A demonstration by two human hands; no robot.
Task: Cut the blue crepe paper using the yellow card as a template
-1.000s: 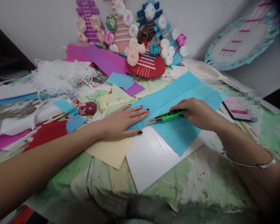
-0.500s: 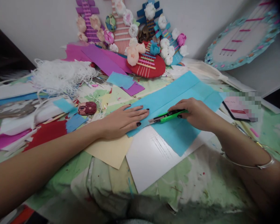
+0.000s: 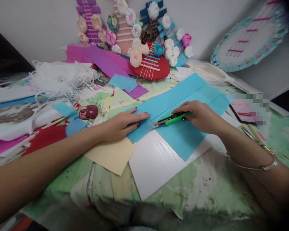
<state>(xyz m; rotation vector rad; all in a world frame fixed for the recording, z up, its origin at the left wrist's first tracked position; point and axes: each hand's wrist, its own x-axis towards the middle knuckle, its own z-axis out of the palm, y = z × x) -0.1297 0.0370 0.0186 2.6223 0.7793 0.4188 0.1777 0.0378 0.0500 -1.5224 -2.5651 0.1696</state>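
Observation:
My right hand [image 3: 198,117] is closed around a green and black box cutter [image 3: 173,119]. Its blade points left and lies at a fold in a sheet of bright blue crepe paper [image 3: 192,93]. Part of the sheet is cut apart along that line, and a flap [image 3: 183,138] hangs toward me. My left hand [image 3: 125,123] lies flat on the sheet's left end, fingers stretched out to the right. Beneath the blue paper are a white printed sheet [image 3: 149,173] and a cream sheet [image 3: 110,157].
White cord [image 3: 60,78] is heaped at the left beside red paper [image 3: 47,136] and a dark red patterned object [image 3: 88,112]. Decorated stringed boards [image 3: 125,32] with paper flowers lean at the back. A phone-like object [image 3: 243,112], partly pixelated, lies at the right.
My left hand has slid a little to the left along the blue paper, its fingers drawn closer together. The box cutter stays almost at the same spot.

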